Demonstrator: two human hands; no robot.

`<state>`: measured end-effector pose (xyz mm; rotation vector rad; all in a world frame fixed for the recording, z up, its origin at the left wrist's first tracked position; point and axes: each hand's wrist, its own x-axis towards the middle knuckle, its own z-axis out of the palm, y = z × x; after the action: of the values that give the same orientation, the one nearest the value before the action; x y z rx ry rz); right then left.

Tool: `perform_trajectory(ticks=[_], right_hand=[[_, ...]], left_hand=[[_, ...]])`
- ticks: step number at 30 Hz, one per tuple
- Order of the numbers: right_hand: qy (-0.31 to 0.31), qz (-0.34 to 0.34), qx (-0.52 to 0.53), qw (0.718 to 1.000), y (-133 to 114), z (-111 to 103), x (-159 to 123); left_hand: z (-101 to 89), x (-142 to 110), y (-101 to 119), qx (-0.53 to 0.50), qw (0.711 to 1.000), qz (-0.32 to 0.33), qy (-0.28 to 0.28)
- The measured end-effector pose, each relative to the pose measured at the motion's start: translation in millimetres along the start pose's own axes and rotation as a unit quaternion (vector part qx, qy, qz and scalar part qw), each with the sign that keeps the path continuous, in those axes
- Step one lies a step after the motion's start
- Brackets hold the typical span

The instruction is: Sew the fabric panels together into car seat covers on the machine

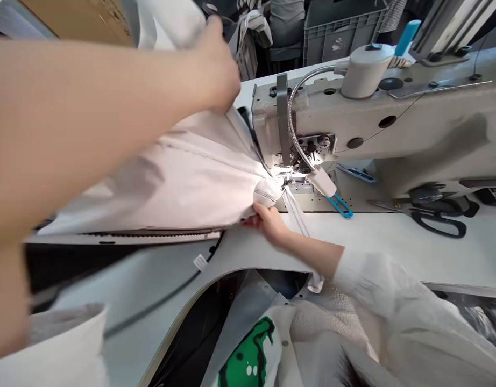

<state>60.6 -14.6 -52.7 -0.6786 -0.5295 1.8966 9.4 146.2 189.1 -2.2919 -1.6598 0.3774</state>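
Observation:
A large piece of pale white fabric (pixel 199 177) stretches across the machine bed, its gathered end at the sewing machine's needle area (pixel 286 180). My left hand (pixel 218 72), somewhat blurred, is closed on a raised fold of the fabric at the far side; its fingertips are partly hidden. Close to the needle, my right hand (pixel 268 223) pinches the near edge of the same fabric, thumb on top. A white zipper-like tape (pixel 296 215) runs from the needle area down over the table's front edge, passing behind my right wrist.
The sewing machine (pixel 377 123) carries a white thread cone (pixel 367 70) and a bendable lamp (pixel 321 181). Black-handled scissors (pixel 437 217), blue thread snips (pixel 356 173) and a blue-handled tool (pixel 340 206) lie around the bed. A black cable (pixel 171 293) crosses the left side. Behind stands a grey crate (pixel 340 37).

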Motion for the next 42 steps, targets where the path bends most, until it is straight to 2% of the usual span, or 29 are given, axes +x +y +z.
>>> perform_trajectory(ticks=[1,2,3,5,6,8,9,10,12,13,15,17,18,19,20,21,22,23,24,26,27,29,30,32,33,35,38,39,42], right_hand=[[-0.035,0.048,-0.016,0.998,-8,-10,-14],[-0.067,0.095,-0.033,0.993,-15,-20,-26],[-0.086,0.134,-0.046,0.986,-23,-28,-35],[-0.107,0.187,-0.065,0.974,-35,-39,-44],[-0.109,0.196,-0.07,0.972,-38,-42,-45],[-0.109,0.192,-0.076,0.972,-39,-43,-43],[-0.108,0.186,-0.077,0.974,-37,-42,-41],[-0.105,0.182,-0.077,0.975,-36,-41,-39],[-0.097,0.181,-0.078,0.975,-32,-40,-37],[-0.093,0.184,-0.081,0.975,-31,-39,-36],[-0.085,0.189,-0.09,0.974,-30,-37,-37],[-0.07,0.187,-0.107,0.974,-32,-34,-39],[-0.061,0.181,-0.128,0.973,-35,-33,-42],[-0.056,0.169,-0.165,0.97,-39,-32,-45],[-0.062,0.153,-0.221,0.961,-45,-32,-50],[-0.085,0.135,-0.299,0.941,-52,-32,-56],[-0.118,0.114,-0.394,0.905,-61,-34,-62],[-0.151,0.088,-0.496,0.851,-71,-35,-68],[-0.172,0.058,-0.594,0.784,-82,-38,-74],[-0.144,-0.009,-0.745,0.651,-100,-43,-81],[-0.102,-0.046,-0.792,0.6,-107,-46,-81],[-0.023,-0.103,-0.845,0.525,-112,-52,-73],[-0.004,-0.123,-0.861,0.493,-111,-55,-66],[-0.009,-0.151,-0.888,0.434,-104,-61,-51],[-0.025,-0.158,-0.896,0.414,-100,-63,-44],[-0.061,-0.168,-0.898,0.403,-94,-68,-34],[-0.108,-0.172,-0.877,0.435,-97,-78,-31],[-0.106,-0.177,-0.869,0.45,-100,-82,-31],[-0.008,-0.21,-0.854,0.475,-108,-97,-32]], left_hand=[[20.9,3,-10,0.121,0.992,0.012,-0.033],[45.7,4,-19,0.196,0.978,0.039,-0.059],[73.2,3,-24,0.211,0.973,0.063,-0.067],[129.8,-7,-26,0.163,0.98,0.07,-0.091],[154.8,-15,-24,0.096,0.99,0.044,-0.09],[189.3,-34,-19,0.045,0.997,-0.012,-0.064],[196.3,-45,-19,0.017,0.998,-0.059,-0.031],[195.8,-57,-18,-0.01,0.993,-0.114,0.016],[175.5,-86,-18,-0.069,0.968,-0.211,0.118],[158.8,-104,-15,-0.088,0.954,-0.238,0.159],[122.9,-142,1,-0.106,0.944,-0.23,0.21],[97.7,-179,31,-0.129,0.956,-0.189,0.185],[92.5,-194,49,-0.149,0.974,-0.1,0.136],[92.3,-204,69,-0.171,0.983,0.023,0.064],[96.4,-210,86,-0.177,0.98,0.095,0.0],[103.4,-212,101,-0.169,0.978,0.117,-0.042],[111.7,-209,112,-0.156,0.978,0.119,-0.066],[120.0,-205,120,-0.141,0.981,0.105,-0.079],[127.2,-199,123,-0.129,0.984,0.087,-0.082],[136.4,-188,123,-0.121,0.986,0.071,-0.088],[138.6,-184,121,-0.125,0.985,0.071,-0.098],[140.2,-178,115,-0.147,0.976,0.089,-0.131],[140.6,-176,113,-0.169,0.967,0.108,-0.155],[142.0,-172,109,-0.226,0.942,0.144,-0.204],[143.2,-169,107,-0.254,0.929,0.153,-0.223],[145.9,-163,105,-0.3,0.906,0.156,-0.253],[148.2,-154,104,-0.326,0.885,0.166,-0.286],[148.3,-152,105,-0.323,0.884,0.164,-0.295],[147.2,-150,106,-0.29,0.895,0.139,-0.308]])
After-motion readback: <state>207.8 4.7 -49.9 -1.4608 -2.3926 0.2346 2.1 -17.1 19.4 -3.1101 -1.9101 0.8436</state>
